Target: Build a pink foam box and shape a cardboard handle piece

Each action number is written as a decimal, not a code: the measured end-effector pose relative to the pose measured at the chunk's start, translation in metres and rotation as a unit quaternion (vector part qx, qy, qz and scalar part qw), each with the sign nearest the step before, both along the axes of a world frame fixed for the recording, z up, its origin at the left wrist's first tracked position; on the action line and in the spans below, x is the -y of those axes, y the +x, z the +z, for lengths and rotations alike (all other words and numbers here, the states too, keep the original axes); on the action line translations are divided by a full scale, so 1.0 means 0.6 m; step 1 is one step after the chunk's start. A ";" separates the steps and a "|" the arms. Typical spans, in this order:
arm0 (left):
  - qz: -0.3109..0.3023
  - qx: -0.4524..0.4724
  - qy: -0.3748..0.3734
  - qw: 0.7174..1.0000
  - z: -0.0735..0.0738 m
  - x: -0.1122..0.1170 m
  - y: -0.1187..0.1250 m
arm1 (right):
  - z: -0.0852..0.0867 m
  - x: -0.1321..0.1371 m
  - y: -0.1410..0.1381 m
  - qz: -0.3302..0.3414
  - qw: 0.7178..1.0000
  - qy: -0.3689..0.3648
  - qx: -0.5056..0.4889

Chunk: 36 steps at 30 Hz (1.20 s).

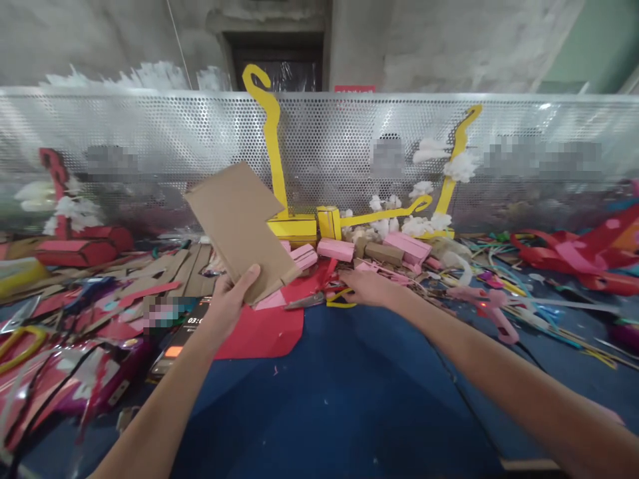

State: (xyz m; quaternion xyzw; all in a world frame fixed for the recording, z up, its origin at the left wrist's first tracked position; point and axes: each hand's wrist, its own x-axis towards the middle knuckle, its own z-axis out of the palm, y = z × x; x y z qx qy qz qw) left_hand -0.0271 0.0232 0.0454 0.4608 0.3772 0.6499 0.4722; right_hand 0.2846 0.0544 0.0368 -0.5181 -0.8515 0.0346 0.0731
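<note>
My left hand (232,296) grips a flat piece of brown cardboard (244,226) by its lower edge, thumb on the near face. The cardboard is tilted, with a notch cut in its right side. My right hand (364,285) is low over the pile at the middle, at the yellow handle (342,301) of a pair of scissors. The scissor blades (307,301) point left over a red sheet (269,336). Blur and the angle hide whether the right fingers are closed on anything. Small pink boxes (337,249) lie just behind that hand.
Yellow paper shapes (272,133) stand against a perforated metal panel (339,146). A pink glue gun (492,309) rests at right, its cord trailing. A phone (187,332) lies at left beside scraps. Red boxes (74,253) sit far left, red ribbons (574,259) far right.
</note>
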 end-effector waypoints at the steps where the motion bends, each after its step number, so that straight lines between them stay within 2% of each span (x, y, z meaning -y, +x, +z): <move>1: -0.023 -0.014 -0.007 1.000 -0.002 0.002 0.000 | 0.001 -0.001 0.002 -0.010 1.000 0.010 -0.014; 6: -0.179 -0.100 -0.043 0.978 -0.019 0.029 0.022 | 0.003 0.034 0.037 -0.097 0.988 0.056 -0.109; 11: -0.287 -0.215 -0.117 0.926 -0.043 0.074 0.077 | 0.004 0.122 0.097 -0.139 0.965 0.056 -0.215; 13: -0.300 -0.239 -0.139 0.913 -0.051 0.092 0.096 | 0.004 0.159 0.112 -0.120 0.941 0.030 -0.313; 15: -0.285 -0.265 -0.153 0.908 -0.056 0.109 0.108 | 0.006 0.190 0.115 -0.093 0.923 -0.006 -0.374; 17: -0.272 -0.299 -0.164 0.900 -0.056 0.121 0.107 | 0.008 0.210 0.110 -0.071 0.893 -0.054 -0.440; 19: -0.286 -0.349 -0.173 0.876 -0.049 0.128 0.092 | 0.011 0.221 0.102 -0.041 0.863 -0.111 -0.491; 20: -0.309 -0.383 -0.183 0.851 -0.043 0.129 0.080 | 0.012 0.223 0.097 -0.028 0.858 -0.123 -0.497; 22: -0.326 -0.451 -0.184 0.810 -0.024 0.125 0.055 | 0.014 0.224 0.090 -0.023 0.879 -0.093 -0.467; 23: -0.302 -0.480 -0.163 0.807 -0.013 0.120 0.043 | 0.014 0.223 0.088 -0.034 0.896 -0.061 -0.438; 25: -0.219 -0.522 -0.073 0.821 0.009 0.106 0.031 | 0.015 0.218 0.083 -0.063 0.917 -0.010 -0.394; 27: -0.145 -0.546 0.038 0.824 0.024 0.089 0.038 | 0.014 0.211 0.077 -0.085 0.916 -0.004 -0.393; 29: -0.115 -0.555 0.120 0.815 0.025 0.075 0.061 | 0.013 0.203 0.068 -0.092 0.903 -0.028 -0.419; 30: -0.124 -0.564 0.161 0.801 0.020 0.069 0.075 | 0.013 0.199 0.062 -0.094 0.896 -0.041 -0.433; 33: -0.225 -0.622 0.222 0.716 -0.012 0.056 0.113 | 0.015 0.185 0.043 -0.105 0.867 -0.083 -0.480; 36: -0.264 -0.663 0.227 0.663 -0.051 0.048 0.128 | 0.019 0.167 0.028 -0.104 0.837 -0.115 -0.525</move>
